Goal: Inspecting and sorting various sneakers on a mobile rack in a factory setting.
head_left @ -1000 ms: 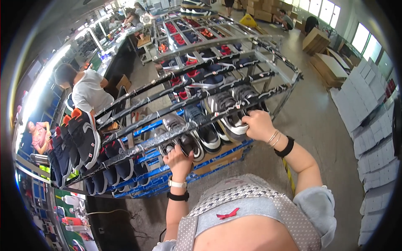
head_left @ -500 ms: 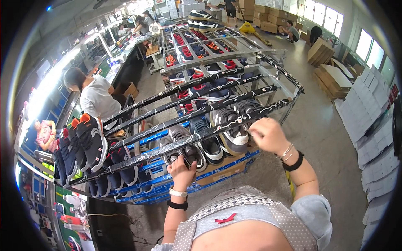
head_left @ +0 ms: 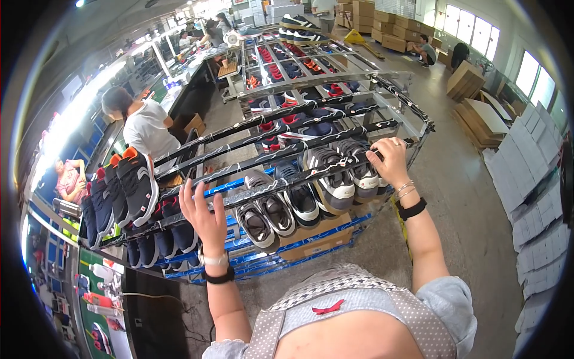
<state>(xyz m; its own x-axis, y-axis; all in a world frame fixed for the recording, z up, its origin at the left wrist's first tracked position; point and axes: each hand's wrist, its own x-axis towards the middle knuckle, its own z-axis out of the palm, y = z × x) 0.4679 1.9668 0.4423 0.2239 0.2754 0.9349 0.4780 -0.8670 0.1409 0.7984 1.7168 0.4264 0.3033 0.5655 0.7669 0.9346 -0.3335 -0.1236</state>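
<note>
A wheeled-looking shoe rack with black, white-streaked rails stands before me. My left hand is open, its fingers spread at the near rail, beside the dark shoes on the lower tier. My right hand is closed over the right end of that rail, next to a dark grey sneaker with a white toe. Between my hands, under the near rail, sit grey sneakers, a navy sneaker and another grey sneaker. Black sneakers with orange linings stand atop the rack's left end.
A person in a white shirt is at the workbench on the left. More racks of shoes stretch ahead. Cardboard boxes are stacked at the back, flat cardboard leans at the right, and white sheets stand along the right side.
My left hand has let go of the grey sneaker and moved left, its fingers spreading. My right hand has come onto the rail's right end. The view has shifted slightly.
</note>
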